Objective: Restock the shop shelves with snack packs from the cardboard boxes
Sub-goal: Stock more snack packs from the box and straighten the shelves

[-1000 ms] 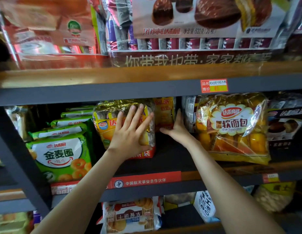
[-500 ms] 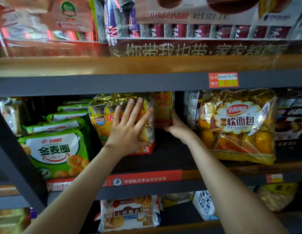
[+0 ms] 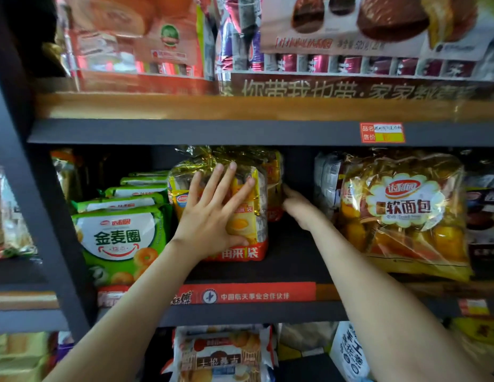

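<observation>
A yellow and gold snack pack (image 3: 248,216) stands upright on the middle shelf (image 3: 290,260). My left hand (image 3: 212,216) lies flat against its front with fingers spread and straight. My right hand (image 3: 298,205) reaches deeper into the shelf at the pack's right side, touching a second yellow pack (image 3: 274,186) behind; its fingertips are hidden there. No cardboard box is in view.
Green ring-biscuit packs (image 3: 119,238) stand in a row to the left. A big soft-bread bag (image 3: 403,213) fills the right side. A dark gap lies between the yellow pack and the bread bag. The upper shelf (image 3: 240,106) holds pie boxes; more packs sit below.
The view has shifted right, so the shelf sits further left in it. My left hand stays flat on the yellow pack. My right hand has reached a little deeper beside it.
</observation>
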The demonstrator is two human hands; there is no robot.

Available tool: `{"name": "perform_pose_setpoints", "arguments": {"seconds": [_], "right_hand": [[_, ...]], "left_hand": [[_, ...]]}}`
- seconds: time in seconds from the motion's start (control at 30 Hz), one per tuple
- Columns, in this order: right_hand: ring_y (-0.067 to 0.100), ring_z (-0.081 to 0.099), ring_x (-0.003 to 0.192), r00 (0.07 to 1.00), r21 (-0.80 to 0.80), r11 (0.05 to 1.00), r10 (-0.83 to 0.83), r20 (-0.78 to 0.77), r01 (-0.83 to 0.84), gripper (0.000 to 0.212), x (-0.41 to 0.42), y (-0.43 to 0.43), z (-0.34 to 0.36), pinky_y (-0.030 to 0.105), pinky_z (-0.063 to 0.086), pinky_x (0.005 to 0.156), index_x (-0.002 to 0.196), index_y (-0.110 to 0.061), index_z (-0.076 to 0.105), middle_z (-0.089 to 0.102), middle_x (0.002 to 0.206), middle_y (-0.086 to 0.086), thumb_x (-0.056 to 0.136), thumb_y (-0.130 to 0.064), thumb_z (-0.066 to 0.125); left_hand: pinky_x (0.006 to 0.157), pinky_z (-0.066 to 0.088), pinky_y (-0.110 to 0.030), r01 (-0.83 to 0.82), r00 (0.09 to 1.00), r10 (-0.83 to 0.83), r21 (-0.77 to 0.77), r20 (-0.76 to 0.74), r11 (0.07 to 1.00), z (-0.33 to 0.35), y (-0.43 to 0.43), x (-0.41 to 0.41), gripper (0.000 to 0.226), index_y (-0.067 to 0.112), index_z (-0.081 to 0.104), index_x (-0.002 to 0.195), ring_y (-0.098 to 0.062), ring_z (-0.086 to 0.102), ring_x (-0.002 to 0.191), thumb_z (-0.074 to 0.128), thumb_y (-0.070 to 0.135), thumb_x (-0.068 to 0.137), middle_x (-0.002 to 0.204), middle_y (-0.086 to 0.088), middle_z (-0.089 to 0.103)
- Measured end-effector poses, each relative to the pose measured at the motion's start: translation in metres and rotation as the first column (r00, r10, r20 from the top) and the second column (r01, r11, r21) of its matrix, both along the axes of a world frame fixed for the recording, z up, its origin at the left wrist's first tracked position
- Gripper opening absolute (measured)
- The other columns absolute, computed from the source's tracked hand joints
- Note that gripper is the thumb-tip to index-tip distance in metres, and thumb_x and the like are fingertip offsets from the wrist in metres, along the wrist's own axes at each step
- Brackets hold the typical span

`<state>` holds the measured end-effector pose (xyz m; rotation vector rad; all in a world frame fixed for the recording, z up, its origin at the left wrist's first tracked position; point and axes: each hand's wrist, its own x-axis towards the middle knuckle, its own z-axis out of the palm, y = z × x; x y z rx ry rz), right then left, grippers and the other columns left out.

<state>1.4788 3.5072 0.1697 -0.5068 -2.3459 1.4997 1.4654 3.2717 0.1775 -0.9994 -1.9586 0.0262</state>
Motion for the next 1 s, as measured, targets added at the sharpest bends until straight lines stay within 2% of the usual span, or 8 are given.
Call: {"name": "perform_pose_setpoints", "arguments": {"seconds": [0.2,0.3,0.4,0.53,0.63,0.83,0.93,1.0], "right_hand": [[0.018,0.044,0.130,0.987,0.091,0.984,0.149,0.052,-0.153,0.056,-0.007,-0.039,0.005,0.039,0.040,0.106,0.146,-0.029,0.034,0.047,0.143,-0.002,0.095,-0.051,0.045],[0.015,0.034,0.136,0.990,0.172,0.975,0.140,0.035,-0.144,0.062,0.002,-0.041,0.006,0.029,0.033,0.103,0.152,-0.028,0.019,0.035,0.148,-0.005,0.098,-0.047,0.042],[0.019,0.025,0.143,0.997,0.285,0.955,0.073,0.034,-0.080,0.060,0.010,-0.037,0.002,0.033,0.027,0.113,0.153,-0.030,0.012,0.026,0.154,-0.004,0.100,-0.036,0.041],[0.023,0.027,0.143,0.998,0.418,0.909,-0.041,0.055,0.014,0.059,0.033,-0.035,0.007,0.033,0.024,0.116,0.152,-0.019,0.025,0.027,0.156,0.006,0.096,-0.008,0.043],[0.021,0.045,0.130,0.983,0.491,0.856,-0.098,-0.154,0.162,0.047,0.075,-0.039,0.019,0.023,0.032,0.103,0.141,-0.016,0.046,0.046,0.144,0.008,0.095,-0.008,0.048],[0.010,0.056,0.099,0.732,0.340,0.735,-0.302,-0.611,0.587,0.029,0.178,-0.011,0.020,0.014,0.046,0.083,0.117,-0.014,0.061,0.060,0.114,0.002,0.091,-0.002,0.055],[0.020,0.050,0.114,0.597,0.218,0.624,-0.498,-0.629,0.750,0.046,0.214,0.019,0.011,0.028,0.043,0.094,0.128,-0.013,0.050,0.051,0.125,0.007,0.085,-0.010,0.067],[0.028,0.038,0.128,0.570,0.174,0.575,-0.635,-0.521,0.800,0.077,0.229,0.038,0.006,0.042,0.034,0.105,0.141,-0.013,0.034,0.040,0.138,0.013,0.078,-0.025,0.076]], "left_hand": [[0.116,-0.008,-0.050,-0.019,1.000,0.020,-0.050,0.012,0.999,0.003,-0.003,-0.004,0.139,0.026,0.008,0.154,-0.033,0.005,0.146,0.069,0.083,0.043,0.159,-0.014,0.007],[0.116,-0.007,-0.051,-0.018,1.000,0.018,-0.044,-0.002,0.999,0.002,-0.002,-0.005,0.139,0.026,0.010,0.154,-0.033,0.006,0.146,0.071,0.082,0.042,0.159,-0.014,0.007],[0.115,-0.009,-0.051,-0.009,1.000,0.009,-0.038,-0.008,0.999,0.002,-0.002,-0.004,0.138,0.024,0.012,0.154,-0.034,0.005,0.146,0.073,0.079,0.043,0.158,-0.015,0.008],[0.115,-0.013,-0.049,0.061,0.998,-0.060,0.031,-0.024,0.998,-0.002,0.005,0.008,0.115,0.024,0.019,0.153,-0.032,-0.005,0.147,0.068,0.072,0.060,0.159,-0.016,0.011],[0.115,-0.011,-0.050,0.145,0.989,-0.143,0.071,-0.040,0.987,-0.004,0.023,0.029,0.099,0.025,0.026,0.152,-0.036,0.006,0.146,0.066,0.060,0.069,0.158,-0.016,0.012],[0.114,-0.011,-0.052,0.234,0.971,-0.235,0.036,0.050,0.972,-0.013,0.072,0.068,0.092,0.023,0.026,0.152,-0.037,0.005,0.146,0.065,0.054,0.075,0.159,-0.018,0.010],[0.114,-0.003,-0.053,0.265,0.960,-0.266,0.026,0.092,0.964,-0.020,0.092,0.084,0.091,0.023,0.027,0.151,-0.036,0.010,0.145,0.067,0.054,0.076,0.158,-0.018,0.015],[0.113,0.003,-0.055,0.274,0.956,-0.276,0.034,0.098,0.961,-0.024,0.102,0.093,0.089,0.023,0.029,0.150,-0.037,0.015,0.144,0.067,0.054,0.076,0.157,-0.019,0.020]]}}
